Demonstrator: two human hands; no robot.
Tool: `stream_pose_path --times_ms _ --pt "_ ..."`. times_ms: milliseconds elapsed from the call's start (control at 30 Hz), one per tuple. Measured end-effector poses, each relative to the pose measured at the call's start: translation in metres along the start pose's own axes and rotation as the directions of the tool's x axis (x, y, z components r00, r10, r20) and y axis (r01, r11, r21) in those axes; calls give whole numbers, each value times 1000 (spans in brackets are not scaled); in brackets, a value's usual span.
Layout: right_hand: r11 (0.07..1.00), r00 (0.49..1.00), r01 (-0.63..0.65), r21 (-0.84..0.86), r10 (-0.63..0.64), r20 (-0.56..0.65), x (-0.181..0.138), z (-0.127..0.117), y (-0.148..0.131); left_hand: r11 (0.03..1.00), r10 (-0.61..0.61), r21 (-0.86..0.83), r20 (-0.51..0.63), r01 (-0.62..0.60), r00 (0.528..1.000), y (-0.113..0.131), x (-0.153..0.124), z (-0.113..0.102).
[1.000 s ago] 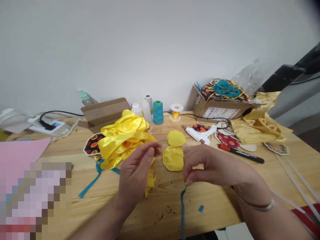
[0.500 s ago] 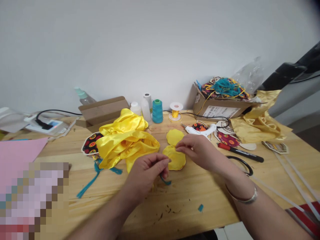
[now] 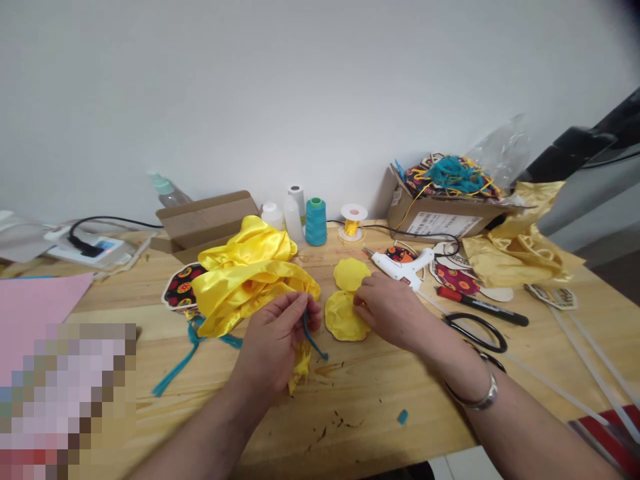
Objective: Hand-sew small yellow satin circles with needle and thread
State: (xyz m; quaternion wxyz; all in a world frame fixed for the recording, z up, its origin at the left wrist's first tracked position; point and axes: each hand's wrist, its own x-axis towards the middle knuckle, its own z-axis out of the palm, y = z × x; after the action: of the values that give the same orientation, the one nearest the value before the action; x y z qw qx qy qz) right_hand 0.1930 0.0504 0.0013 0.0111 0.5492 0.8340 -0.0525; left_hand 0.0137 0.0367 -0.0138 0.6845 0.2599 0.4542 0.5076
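Observation:
My left hand (image 3: 283, 330) is closed, thumb against fingers, on a teal cord (image 3: 313, 340) whose loose end hangs down. A frayed yellow fabric end (image 3: 301, 367) pokes out below that hand. Behind it lies a bunched heap of yellow satin fabric (image 3: 250, 290), partly covering a dark patterned piece (image 3: 181, 288) with teal ties (image 3: 180, 363). My right hand (image 3: 393, 312) is closed, fingertips pinched over the edge of a round yellow fabric piece (image 3: 345, 320); whatever they hold is hidden. A smaller yellow round (image 3: 351, 273) lies just behind.
A white glue gun (image 3: 403, 267), black-handled scissors (image 3: 475, 333) and a marker (image 3: 485, 307) lie at right. Along the wall stand a teal thread cone (image 3: 315, 223), a yellow cord spool (image 3: 353, 225) and a filled cardboard box (image 3: 435, 223). Pink paper (image 3: 40, 300) lies at left.
My left hand has moved left and up to the satin's edge, showing more of the teal cord and frayed yellow end. My right hand has turned, its fingers more curled.

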Motion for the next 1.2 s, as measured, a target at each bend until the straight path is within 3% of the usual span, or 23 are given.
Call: stream_pose_path --times_ms 167,233,300,367,467,500,600,667,767,833,1000,1200 --pt "1000 1000 8 27 -8 -1 2 1 0 1000 27 -2 -104 -28 994 0 5 -3" --pt "987 997 2 159 11 -80 2 -1 5 995 99 25 -145 -97 984 -2 8 -6" --pt "952 967 -22 304 98 -235 2 -3 15 986 162 61 -178 -153 971 -3 10 -8" --pt "934 865 -121 336 265 -425 0 -7 28 976 215 90 -189 -201 958 -4 10 -10" --pt "883 653 -446 148 434 -620 -7 -15 44 962 271 94 -203 -257 941 -4 8 -8" --pt "850 634 -521 74 443 -634 -9 -18 46 962 272 86 -204 -259 940 -3 7 -7" --pt "798 680 -602 -17 502 -534 -14 -26 42 978 210 47 -172 -205 963 1 3 -3" --pt "815 753 -577 50 554 -354 -14 -27 35 992 125 36 -129 -122 984 3 2 -3" --pt "877 902 -393 277 427 -69 -12 -20 29 995 -51 85 -63 56 997 4 2 -6" --pt "867 947 -287 407 320 -16 -11 -11 31 980 -132 143 -37 136 991 4 3 -10" --pt "812 956 -270 518 290 43 -8 5 35 959 -144 239 -49 151 988 3 6 -13" --pt "780 954 -291 554 279 108 -7 7 30 950 -156 266 -52 164 986 1 7 -14"
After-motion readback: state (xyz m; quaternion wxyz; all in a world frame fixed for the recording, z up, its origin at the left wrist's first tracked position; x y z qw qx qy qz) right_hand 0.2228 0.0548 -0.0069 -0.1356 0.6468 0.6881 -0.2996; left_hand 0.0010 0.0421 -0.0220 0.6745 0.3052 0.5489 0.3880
